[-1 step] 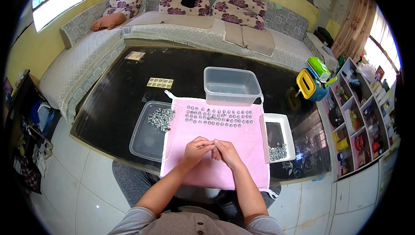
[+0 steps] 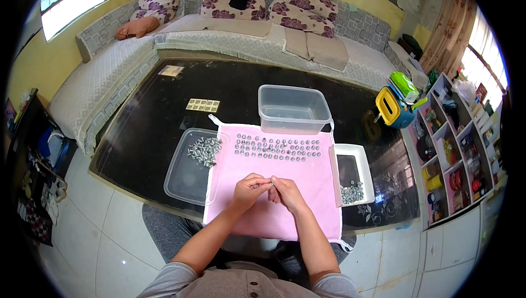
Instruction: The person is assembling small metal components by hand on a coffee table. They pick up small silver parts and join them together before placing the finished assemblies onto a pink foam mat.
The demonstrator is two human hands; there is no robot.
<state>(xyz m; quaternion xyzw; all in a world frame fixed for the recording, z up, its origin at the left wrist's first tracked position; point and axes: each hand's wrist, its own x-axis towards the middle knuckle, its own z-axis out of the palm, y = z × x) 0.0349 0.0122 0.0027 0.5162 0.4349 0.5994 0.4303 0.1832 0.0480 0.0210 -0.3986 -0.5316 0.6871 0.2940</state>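
Both my hands meet over a pink cloth [image 2: 307, 199] spread on a dark glass table. My left hand [image 2: 248, 186] and my right hand [image 2: 286, 193] pinch a small metal screw piece [image 2: 271, 184] between their fingertips. Beyond them, rows of small metal pieces [image 2: 276, 149] lie on the cloth. To the left, a clear flat tray [image 2: 183, 180] holds a pile of screws [image 2: 204, 151]. To the right, a white tray [image 2: 366, 166] holds small metal parts [image 2: 352, 192].
An empty clear plastic tub [image 2: 293, 109] stands behind the cloth. A card of small squares [image 2: 202, 105] lies on the table [image 2: 142, 133]. A yellow and blue container [image 2: 392, 106] sits at the far right, beside shelves [image 2: 455, 161]. A sofa [image 2: 263, 35] wraps the far side.
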